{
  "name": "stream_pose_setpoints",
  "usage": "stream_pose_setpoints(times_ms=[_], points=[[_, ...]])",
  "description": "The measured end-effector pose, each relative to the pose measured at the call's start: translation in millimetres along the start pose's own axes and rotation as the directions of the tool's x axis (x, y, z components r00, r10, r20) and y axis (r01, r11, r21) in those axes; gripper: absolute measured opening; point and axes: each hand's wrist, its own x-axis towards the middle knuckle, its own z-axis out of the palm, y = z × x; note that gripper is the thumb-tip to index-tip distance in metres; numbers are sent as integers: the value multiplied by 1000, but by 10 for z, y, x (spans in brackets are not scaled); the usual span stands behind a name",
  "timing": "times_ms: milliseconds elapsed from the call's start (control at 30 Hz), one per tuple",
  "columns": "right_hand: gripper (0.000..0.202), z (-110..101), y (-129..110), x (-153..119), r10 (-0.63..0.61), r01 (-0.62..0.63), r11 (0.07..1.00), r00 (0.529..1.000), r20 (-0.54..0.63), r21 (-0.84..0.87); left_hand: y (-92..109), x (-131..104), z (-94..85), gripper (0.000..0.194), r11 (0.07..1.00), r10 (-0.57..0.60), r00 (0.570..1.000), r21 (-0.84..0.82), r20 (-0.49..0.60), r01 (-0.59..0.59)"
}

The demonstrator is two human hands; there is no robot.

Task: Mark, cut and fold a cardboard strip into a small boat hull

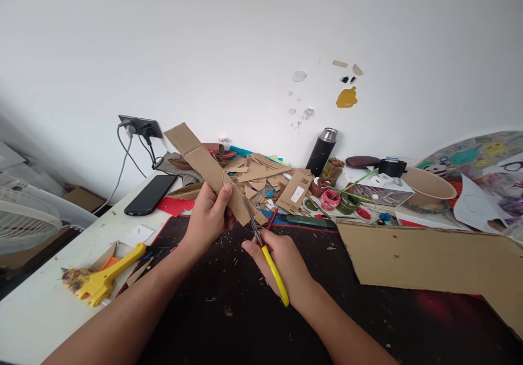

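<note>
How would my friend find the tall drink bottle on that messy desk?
Start at the white wall behind the desk and look under its yellow paint splotch. There, by the cardboard scraps, stands the flask. It alone is tall and black with a shiny silver cap.

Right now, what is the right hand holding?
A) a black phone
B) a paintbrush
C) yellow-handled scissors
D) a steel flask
C: the right hand grips the scissors, blades at the cardboard strip that the left hand holds; the phone and flask sit untouched on the table.

No readable text

The white label (297, 194) on a cardboard piece (295, 192) was too small to read.
</note>
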Motion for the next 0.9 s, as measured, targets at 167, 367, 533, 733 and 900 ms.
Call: stream_pose_setpoints(times_ms=[167, 367, 533, 733, 900], points=[[40, 23, 30, 23, 24, -24, 998, 1000, -3, -63, -101, 14, 23, 54, 1000, -28, 1000, -2, -5, 28], [33, 62, 3, 31, 30, -35, 988, 999, -37, -153, -154, 28, 32, 54, 999, -42, 999, -7, -4, 42], [30, 103, -17, 38, 48, -59, 977, 997, -56, -204, -179, 44, 18, 51, 999, -35, 999, -13, -1, 35], [31, 82, 17, 51, 45, -51, 984, 998, -38, -172, -200, 54, 18, 52, 999, -27, 1000, -17, 12, 27], [32, 20, 41, 29, 66, -63, 997, 997, 43, -55, -165, 37, 18, 53, 999, -40, 999, -12, 9, 40]])
